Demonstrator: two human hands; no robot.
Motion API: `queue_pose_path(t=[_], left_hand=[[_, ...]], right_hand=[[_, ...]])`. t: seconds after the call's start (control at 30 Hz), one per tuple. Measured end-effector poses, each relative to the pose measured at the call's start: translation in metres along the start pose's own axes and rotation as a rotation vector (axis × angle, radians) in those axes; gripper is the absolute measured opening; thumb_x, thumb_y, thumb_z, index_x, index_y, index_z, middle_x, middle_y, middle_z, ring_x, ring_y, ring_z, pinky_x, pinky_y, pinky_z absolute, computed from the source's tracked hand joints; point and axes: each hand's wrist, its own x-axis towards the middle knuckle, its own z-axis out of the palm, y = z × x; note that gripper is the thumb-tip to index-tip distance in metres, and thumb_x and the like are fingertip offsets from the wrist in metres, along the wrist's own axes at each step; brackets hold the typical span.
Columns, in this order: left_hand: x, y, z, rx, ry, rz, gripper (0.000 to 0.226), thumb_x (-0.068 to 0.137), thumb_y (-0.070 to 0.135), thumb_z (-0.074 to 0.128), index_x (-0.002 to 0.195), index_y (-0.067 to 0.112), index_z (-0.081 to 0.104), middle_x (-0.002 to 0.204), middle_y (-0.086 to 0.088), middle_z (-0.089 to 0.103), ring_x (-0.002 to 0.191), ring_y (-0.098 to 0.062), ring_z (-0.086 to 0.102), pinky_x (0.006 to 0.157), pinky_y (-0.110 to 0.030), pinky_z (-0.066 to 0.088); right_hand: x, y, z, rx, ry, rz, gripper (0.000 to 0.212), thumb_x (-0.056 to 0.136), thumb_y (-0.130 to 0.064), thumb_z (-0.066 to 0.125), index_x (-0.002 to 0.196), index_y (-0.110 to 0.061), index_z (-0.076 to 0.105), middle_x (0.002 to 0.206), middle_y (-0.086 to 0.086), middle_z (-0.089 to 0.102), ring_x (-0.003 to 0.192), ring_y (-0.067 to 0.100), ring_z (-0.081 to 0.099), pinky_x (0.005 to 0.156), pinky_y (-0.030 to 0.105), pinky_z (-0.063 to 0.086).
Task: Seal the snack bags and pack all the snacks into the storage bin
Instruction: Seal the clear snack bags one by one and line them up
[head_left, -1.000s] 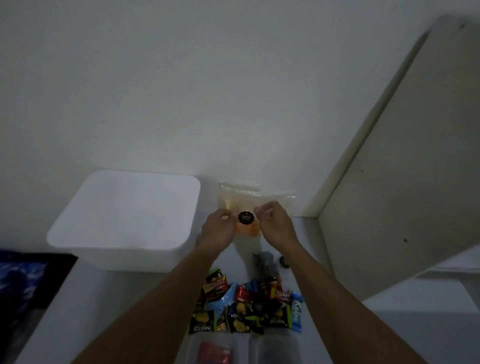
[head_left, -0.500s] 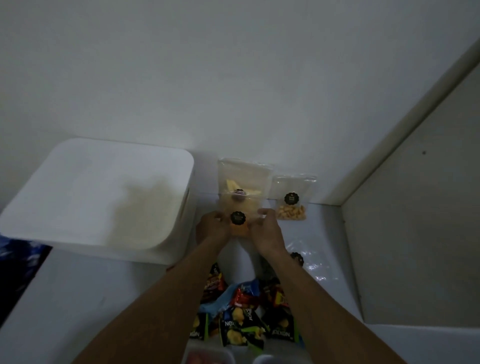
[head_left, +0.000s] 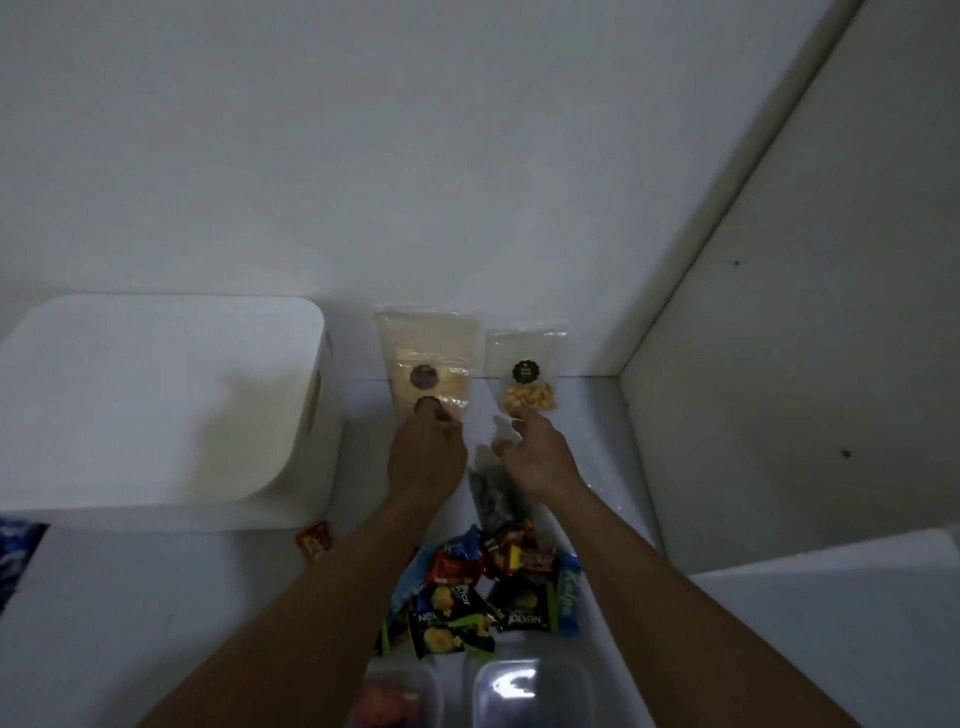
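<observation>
Against the back wall leans a tall clear snack bag (head_left: 427, 343) with pale chips and a dark round sticker. A smaller clear bag (head_left: 453, 404) stands in front of it, and my left hand (head_left: 426, 460) grips its lower part. A third clear bag (head_left: 527, 387) with yellow snacks and a black sticker leans to the right. My right hand (head_left: 537, 457) hovers just below that bag with relaxed fingers, holding nothing. The white storage bin (head_left: 156, 410) sits at the left with its lid on.
A dark snack bag (head_left: 493, 501) lies between my wrists. Several wrapped snacks (head_left: 488, 592) are piled near me, with a red sachet (head_left: 314, 540) by the bin. Two clear plastic containers (head_left: 530, 691) sit at the bottom edge. A white panel (head_left: 779, 364) closes off the right side.
Both hands held the small bag up a second ago. It now stands against the tall bag, and my right hand has let go and moved right.
</observation>
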Motion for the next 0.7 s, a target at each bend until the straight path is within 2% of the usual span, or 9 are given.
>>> queue_pose_path(t=[0.1,0.2,0.3,0.37,0.47,0.57,0.63,0.7], left_hand=[[-0.003,0.009,0.021,0.148,-0.252,0.174,0.017,0.095,0.031,0.059,0.108,0.019,0.059,0.099,-0.001,0.063,0.092,-0.018,0.061,0.071,-0.030,0.048],[-0.004,0.017,0.045,0.339,-0.409,0.297,0.040,0.093,0.033,0.062,0.130,0.021,0.053,0.124,-0.007,0.060,0.114,-0.025,0.057,0.090,-0.036,0.048],[-0.006,0.019,0.065,0.473,-0.525,0.266,0.060,0.092,0.031,0.062,0.147,0.021,0.039,0.144,-0.009,0.049,0.130,-0.028,0.047,0.103,-0.036,0.042],[-0.008,0.015,0.075,0.490,-0.564,0.202,0.068,0.090,0.032,0.063,0.151,0.022,0.033,0.151,-0.008,0.043,0.136,-0.028,0.042,0.110,-0.039,0.038],[-0.011,0.014,0.078,0.441,-0.520,0.120,0.068,0.088,0.032,0.065,0.149,0.026,0.036,0.146,-0.006,0.048,0.133,-0.027,0.046,0.110,-0.043,0.039],[-0.015,0.018,0.070,0.385,-0.496,0.074,0.058,0.086,0.026,0.065,0.141,0.027,0.046,0.141,-0.003,0.052,0.127,-0.025,0.050,0.106,-0.042,0.042],[-0.019,0.023,0.060,0.326,-0.479,0.045,0.047,0.085,0.024,0.067,0.130,0.028,0.055,0.132,-0.001,0.058,0.118,-0.024,0.056,0.100,-0.040,0.048],[-0.024,0.030,0.046,0.271,-0.473,0.031,0.030,0.083,0.021,0.068,0.111,0.030,0.063,0.118,-0.001,0.065,0.105,-0.023,0.062,0.092,-0.040,0.053]], right_hand=[[-0.011,0.022,-0.013,-0.181,-0.014,0.024,0.059,0.093,-0.020,0.060,0.147,-0.016,0.038,0.140,0.011,0.053,0.126,0.028,0.052,0.100,0.033,0.043],[-0.017,0.045,-0.023,-0.299,0.017,0.055,0.054,0.089,-0.023,0.062,0.139,-0.014,0.044,0.134,0.013,0.054,0.126,0.031,0.048,0.099,0.038,0.045],[-0.022,0.068,-0.030,-0.489,0.003,0.144,0.061,0.087,-0.024,0.063,0.143,-0.019,0.039,0.146,0.014,0.037,0.137,0.036,0.030,0.110,0.050,0.034],[-0.025,0.081,-0.032,-0.510,-0.024,0.201,0.066,0.086,-0.022,0.064,0.145,-0.020,0.034,0.147,0.017,0.031,0.134,0.039,0.032,0.108,0.050,0.036],[-0.028,0.093,-0.033,-0.394,-0.018,0.230,0.072,0.087,-0.017,0.063,0.148,-0.016,0.024,0.141,0.022,0.036,0.127,0.040,0.043,0.104,0.042,0.041],[-0.035,0.091,-0.040,-0.301,0.099,0.197,0.060,0.089,-0.007,0.058,0.142,-0.008,0.031,0.128,0.023,0.052,0.117,0.037,0.053,0.089,0.033,0.045],[-0.045,0.083,-0.046,-0.244,0.161,0.159,0.052,0.089,-0.003,0.056,0.137,-0.005,0.037,0.118,0.020,0.060,0.103,0.032,0.059,0.073,0.028,0.044],[-0.057,0.069,-0.055,-0.149,0.187,0.137,0.045,0.087,-0.001,0.056,0.131,-0.005,0.044,0.109,0.015,0.062,0.089,0.025,0.058,0.068,0.027,0.044]])
